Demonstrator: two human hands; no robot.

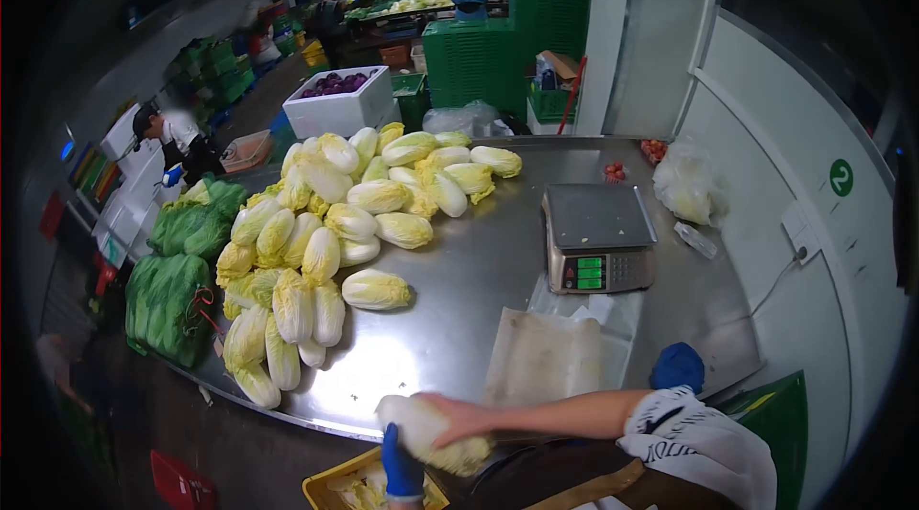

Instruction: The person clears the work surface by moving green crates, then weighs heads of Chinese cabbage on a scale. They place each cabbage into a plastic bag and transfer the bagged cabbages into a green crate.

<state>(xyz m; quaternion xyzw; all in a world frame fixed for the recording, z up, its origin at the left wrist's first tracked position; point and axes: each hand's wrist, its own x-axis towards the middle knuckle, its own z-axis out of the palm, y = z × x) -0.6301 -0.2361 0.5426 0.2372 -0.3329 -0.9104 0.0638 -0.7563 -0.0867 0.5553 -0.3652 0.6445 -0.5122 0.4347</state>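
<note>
A napa cabbage, pale at its base and yellowish at the leafy end, is held near the front edge of the steel table. My right hand, bare, lies across its top with the fingers curled around it. On the near side, my left hand in a blue glove presses against the cabbage; some of its fingers are hidden. Below them is a yellow crate with loose leaves inside. Many more napa cabbages are piled on the left half of the table.
A digital scale stands at the right, with a stained sheet nearer me. A blue glove lies by the right edge. Green net sacks border the pile. Behind are a white foam box, green crates and a person.
</note>
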